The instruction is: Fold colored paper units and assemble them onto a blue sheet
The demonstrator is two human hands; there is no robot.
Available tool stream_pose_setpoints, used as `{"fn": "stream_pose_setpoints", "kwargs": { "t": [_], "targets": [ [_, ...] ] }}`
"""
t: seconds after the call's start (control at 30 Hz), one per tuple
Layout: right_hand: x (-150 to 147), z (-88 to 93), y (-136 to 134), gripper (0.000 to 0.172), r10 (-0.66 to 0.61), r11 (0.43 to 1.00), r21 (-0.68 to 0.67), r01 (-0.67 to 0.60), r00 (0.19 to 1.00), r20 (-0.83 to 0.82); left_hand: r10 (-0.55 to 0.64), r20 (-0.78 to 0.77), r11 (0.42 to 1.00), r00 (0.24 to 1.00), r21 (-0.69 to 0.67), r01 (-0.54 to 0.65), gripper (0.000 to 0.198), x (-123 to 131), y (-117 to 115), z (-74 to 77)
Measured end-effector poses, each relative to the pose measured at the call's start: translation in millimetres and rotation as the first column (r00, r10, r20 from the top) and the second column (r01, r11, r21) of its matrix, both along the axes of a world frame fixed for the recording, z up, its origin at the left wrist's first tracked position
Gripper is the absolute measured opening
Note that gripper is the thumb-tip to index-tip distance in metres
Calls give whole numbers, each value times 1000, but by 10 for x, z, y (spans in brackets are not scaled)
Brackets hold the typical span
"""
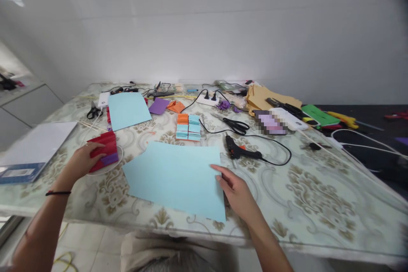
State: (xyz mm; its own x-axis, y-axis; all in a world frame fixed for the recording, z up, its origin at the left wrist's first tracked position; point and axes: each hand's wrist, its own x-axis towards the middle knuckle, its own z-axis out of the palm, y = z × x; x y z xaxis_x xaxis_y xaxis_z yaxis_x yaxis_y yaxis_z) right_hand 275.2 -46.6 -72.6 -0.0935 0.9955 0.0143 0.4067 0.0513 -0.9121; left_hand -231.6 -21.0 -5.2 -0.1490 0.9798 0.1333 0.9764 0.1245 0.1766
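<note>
My left hand (83, 160) lies over a bundle of folded red paper (110, 144) at the left of the table, fingers apart on top of it. A strip of purple paper (110, 159) shows at the bundle's lower edge. In front of me lies a large light blue sheet (175, 178) with its left side cut at an angle. My right hand (237, 193) rests at the sheet's right edge, index finger stretched onto the paper and thumb apart from it. Just beyond the sheet sits a block of folded orange and blue paper pieces (188, 127).
A black glue gun (240, 149) with its cord and black scissors (234, 125) lie right of centre. Behind are a power strip (208, 100), another blue sheet (129, 110) and purple paper (159, 106). A phone (270, 122) and white power bank (288, 118) lie right; a white pad (38, 144) left.
</note>
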Motion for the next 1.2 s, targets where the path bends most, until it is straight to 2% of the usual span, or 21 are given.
{"fn": "stream_pose_setpoints", "kwargs": {
  "t": [0.17, 0.3, 0.43, 0.53, 0.6, 0.7, 0.8, 0.9, 1.03, 1.13, 1.2],
  "targets": [
    [2, 3, -7, 47, 11, 1000, 26, -12, 1000, 29, -69, 59, 989, 996, -128, 76, 29, -12, 98, 66],
    [0, -44, -9, 50, 7, 999, 37, -7, 1000, 23, -84, 93, 986, 992, -134, 96, 29, 63, 85, 232],
    [-13, -86, -1, 50, 13, 998, 65, -12, 1000, -7, -172, 129, 978, 977, -92, 185, 36, 296, -21, 485],
    [-15, -93, 4, 48, 14, 997, 80, -14, 1000, -5, -255, 149, 963, 955, -44, 264, 36, 592, -122, 615],
    [-12, -88, 4, 48, 4, 996, 89, -4, 1000, 3, -303, 178, 952, 936, 12, 306, 35, 836, -183, 637],
    [-12, -73, 3, 46, 10, 995, 95, -11, 1000, 9, -350, 270, 937, 897, 85, 339, 32, 1192, -235, 585],
    [-22, -55, 1, 46, 19, 995, 99, -21, 1000, 20, -396, 327, 918, 858, 142, 370, 30, 1379, -227, 495],
    [-9, -39, -4, 47, -5, 994, 110, -1, 999, 49, -409, 305, 910, 860, 210, 358, 27, 1312, -181, 462],
    [119, -23, -27, 46, -78, 987, 152, 61, 991, 106, -397, 246, 903, 884, 276, 329, 27, 1029, -177, 544],
    [267, -22, -61, 45, -127, 981, 166, 102, 981, 145, -402, 250, 913, 881, 189, 363, 27, 886, -244, 572],
    [348, -30, -93, 46, -145, 980, 156, 122, 978, 150, -430, 266, 903, 863, 107, 417, 28, 837, -295, 516]
  ]
}}
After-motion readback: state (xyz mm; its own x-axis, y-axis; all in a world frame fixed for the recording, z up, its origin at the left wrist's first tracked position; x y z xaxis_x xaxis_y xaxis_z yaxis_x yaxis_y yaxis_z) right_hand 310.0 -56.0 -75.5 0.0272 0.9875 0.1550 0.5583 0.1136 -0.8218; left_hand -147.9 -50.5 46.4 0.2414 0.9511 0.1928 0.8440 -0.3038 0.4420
